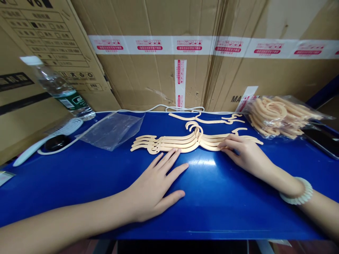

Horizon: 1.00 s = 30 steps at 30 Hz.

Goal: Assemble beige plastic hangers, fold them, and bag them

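Several beige plastic hangers lie overlapped in a row on the blue table, their hooks bunched at the middle. My left hand rests flat with fingers spread, its fingertips touching the lower edge of the nearest hanger on the left side. At the right side, my right hand pinches the arm of the nearest hanger between thumb and fingers; a pale coiled band circles that wrist. Another beige hanger lies apart behind the row, close to the boxes.
Large cardboard boxes stand along the back. A bag of hangers and a phone lie at right. On the left are a water bottle, a white hairbrush, a clear plastic bag and a white cable.
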Motion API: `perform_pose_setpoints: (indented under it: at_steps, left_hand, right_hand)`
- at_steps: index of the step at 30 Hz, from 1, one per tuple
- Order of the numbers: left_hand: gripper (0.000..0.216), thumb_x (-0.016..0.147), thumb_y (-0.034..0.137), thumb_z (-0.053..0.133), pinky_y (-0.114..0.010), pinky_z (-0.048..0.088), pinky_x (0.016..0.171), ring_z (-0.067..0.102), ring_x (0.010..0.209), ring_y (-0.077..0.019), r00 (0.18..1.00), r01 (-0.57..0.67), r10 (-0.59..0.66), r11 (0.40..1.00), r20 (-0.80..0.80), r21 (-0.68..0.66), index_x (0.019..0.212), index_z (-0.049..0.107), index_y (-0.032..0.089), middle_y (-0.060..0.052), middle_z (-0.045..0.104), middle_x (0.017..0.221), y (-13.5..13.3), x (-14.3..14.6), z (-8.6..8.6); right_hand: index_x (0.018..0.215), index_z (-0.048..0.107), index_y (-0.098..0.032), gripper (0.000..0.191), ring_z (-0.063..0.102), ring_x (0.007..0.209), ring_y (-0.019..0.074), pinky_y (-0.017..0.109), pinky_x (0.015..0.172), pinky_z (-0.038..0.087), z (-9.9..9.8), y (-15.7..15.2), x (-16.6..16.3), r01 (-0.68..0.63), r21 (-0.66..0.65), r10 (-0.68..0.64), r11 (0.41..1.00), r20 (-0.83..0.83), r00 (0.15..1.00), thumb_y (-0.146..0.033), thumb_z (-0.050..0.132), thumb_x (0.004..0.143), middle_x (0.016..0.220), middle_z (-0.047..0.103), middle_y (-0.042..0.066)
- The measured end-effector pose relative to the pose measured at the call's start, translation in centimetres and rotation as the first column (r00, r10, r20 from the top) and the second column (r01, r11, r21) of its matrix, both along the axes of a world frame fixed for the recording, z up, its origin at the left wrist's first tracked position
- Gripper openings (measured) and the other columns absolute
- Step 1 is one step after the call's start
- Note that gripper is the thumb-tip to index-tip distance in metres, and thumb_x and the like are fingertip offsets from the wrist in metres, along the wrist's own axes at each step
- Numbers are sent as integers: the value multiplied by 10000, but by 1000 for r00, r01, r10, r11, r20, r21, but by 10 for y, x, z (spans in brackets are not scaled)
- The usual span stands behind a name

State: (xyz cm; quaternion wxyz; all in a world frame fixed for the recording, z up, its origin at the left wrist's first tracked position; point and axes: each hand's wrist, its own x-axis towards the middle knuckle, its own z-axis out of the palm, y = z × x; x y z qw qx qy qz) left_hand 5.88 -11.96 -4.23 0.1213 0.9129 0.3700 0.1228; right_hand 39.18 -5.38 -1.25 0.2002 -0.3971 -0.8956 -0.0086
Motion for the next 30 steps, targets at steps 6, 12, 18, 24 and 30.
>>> perform_pose_setpoints:
  at_steps: [6, 12, 18, 24, 30]
  left_hand:
    - [620, 1011, 520, 496, -659, 255, 1203, 187, 1547, -417, 1000, -15, 14, 1000, -15, -4, 1569, 363, 284, -151, 169, 1694, -1, 1, 0]
    - [613, 1020, 546, 464, -643, 278, 1207, 193, 1552, -392, 998, -29, 31, 999, -56, 27, 1569, 352, 296, -129, 166, 1699, -1, 2, 1]
    - [604, 1027, 528, 461, -650, 299, 1198, 200, 1551, -391, 998, -17, 20, 999, -56, 49, 1569, 343, 290, -129, 173, 1698, -2, 1, -1]
    - [586, 1028, 506, 473, -659, 301, 1195, 213, 1545, -397, 999, -11, 14, 998, -41, 59, 1559, 361, 285, -116, 201, 1694, -1, 2, -1]
    - [582, 1025, 502, 480, -659, 303, 1194, 236, 1537, -396, 1000, -11, 12, 999, -26, 53, 1552, 376, 279, -107, 246, 1682, 0, 0, 0]
  right_hand:
    - [954, 699, -196, 202, 662, 856, 266, 376, 742, 530, 0, 0, 0, -1, 1, 1, 1000, 6, 1000, -182, 500, 988, 958, 676, 109]
    - [957, 683, -192, 179, 663, 842, 258, 354, 719, 521, -4, 1, 2, -1, 34, 1, 999, 3, 1000, -160, 507, 974, 955, 671, 93]
    - [939, 658, -196, 161, 651, 834, 251, 345, 715, 509, -4, 0, 1, 11, 16, -12, 1000, 15, 1000, -133, 512, 961, 938, 665, 83]
    - [888, 629, -196, 125, 642, 797, 240, 335, 699, 486, -2, -1, 2, 26, 8, -26, 1000, 23, 999, -121, 538, 930, 903, 666, 71]
    - [891, 630, -199, 115, 636, 808, 242, 338, 711, 476, -1, -1, 2, 38, -15, -38, 999, 39, 999, -133, 542, 923, 910, 665, 70]
